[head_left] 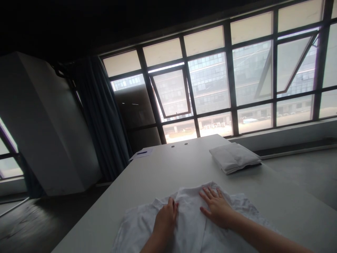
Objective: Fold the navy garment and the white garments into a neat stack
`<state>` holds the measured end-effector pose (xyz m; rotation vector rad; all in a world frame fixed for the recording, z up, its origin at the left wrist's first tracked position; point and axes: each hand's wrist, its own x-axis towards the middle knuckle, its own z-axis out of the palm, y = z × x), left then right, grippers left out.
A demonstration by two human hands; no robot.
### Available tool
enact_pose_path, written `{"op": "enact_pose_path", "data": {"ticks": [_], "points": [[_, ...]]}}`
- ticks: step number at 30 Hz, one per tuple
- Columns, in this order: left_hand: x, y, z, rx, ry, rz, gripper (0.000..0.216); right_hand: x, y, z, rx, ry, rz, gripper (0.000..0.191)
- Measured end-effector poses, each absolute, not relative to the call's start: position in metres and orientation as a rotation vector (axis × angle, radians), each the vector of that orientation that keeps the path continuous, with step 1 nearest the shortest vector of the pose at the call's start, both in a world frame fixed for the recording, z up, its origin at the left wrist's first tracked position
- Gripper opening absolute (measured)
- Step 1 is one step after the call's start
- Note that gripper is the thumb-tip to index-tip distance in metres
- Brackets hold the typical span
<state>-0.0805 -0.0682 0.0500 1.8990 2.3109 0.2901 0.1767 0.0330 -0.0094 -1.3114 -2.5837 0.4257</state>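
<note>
A white shirt [191, 214] lies spread and wrinkled on the white table, its lower part cut off by the bottom of the view. My left hand [166, 218] rests on the left half of the cloth, with the fingers curled and closed on a bit of the shirt. On the other side, my right hand [216, 207] lies flat near the shirt's far edge, fingers spread and palm down.
Toward the table's [163, 172] right edge sits a folded white cloth stack [234, 157]. A dark pen [142, 152] lies on paper [147, 153] at the far left corner. Behind are windows, a blue curtain [101, 109] and a pillar [50, 123].
</note>
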Motion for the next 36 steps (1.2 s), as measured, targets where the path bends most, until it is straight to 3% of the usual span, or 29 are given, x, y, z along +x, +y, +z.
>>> {"op": "enact_pose_path", "data": {"ticks": [7, 14, 17, 21, 23, 27, 29, 30, 33, 36], "points": [[-0.117, -0.098, 0.028, 1.807, 2.190, 0.350, 0.033, 0.179, 0.051, -0.008, -1.311, -2.589, 0.392, 0.081], [-0.164, -0.106, 0.008, 1.953, 2.299, 0.279, 0.072, 0.177, 0.079, -0.001, -1.340, -2.632, 0.395, 0.080], [-0.184, -0.085, 0.013, 2.035, 2.201, 0.233, 0.074, 0.166, 0.090, 0.014, -1.399, -2.648, 0.395, 0.079], [-0.204, -0.055, 0.013, 2.089, 2.155, 0.335, 0.070, 0.143, 0.078, 0.039, -1.485, -2.554, 0.159, 0.065], [-0.214, -0.049, 0.008, 2.121, 2.133, 0.431, 0.060, 0.129, 0.055, 0.042, -1.257, -2.584, 0.139, 0.056], [-0.231, -0.052, 0.001, 2.222, 2.017, 0.529, 0.051, 0.087, -0.008, 0.013, -0.304, -2.754, 0.339, 0.047], [-0.238, -0.055, 0.004, 2.223, 2.036, 0.551, 0.050, 0.060, -0.034, -0.013, -0.065, -2.748, 0.110, 0.020], [-0.241, -0.056, 0.006, 2.204, 2.062, 0.566, 0.050, 0.047, -0.043, -0.024, -0.038, -2.726, -0.024, 0.017], [-0.248, -0.052, 0.017, 2.124, 2.122, 0.614, 0.048, 0.021, -0.055, -0.040, -0.017, -2.660, -0.293, 0.034], [-0.254, -0.042, 0.025, 2.063, 2.149, 0.635, 0.042, 0.018, -0.055, -0.035, 0.010, -2.605, -0.329, 0.036]]}}
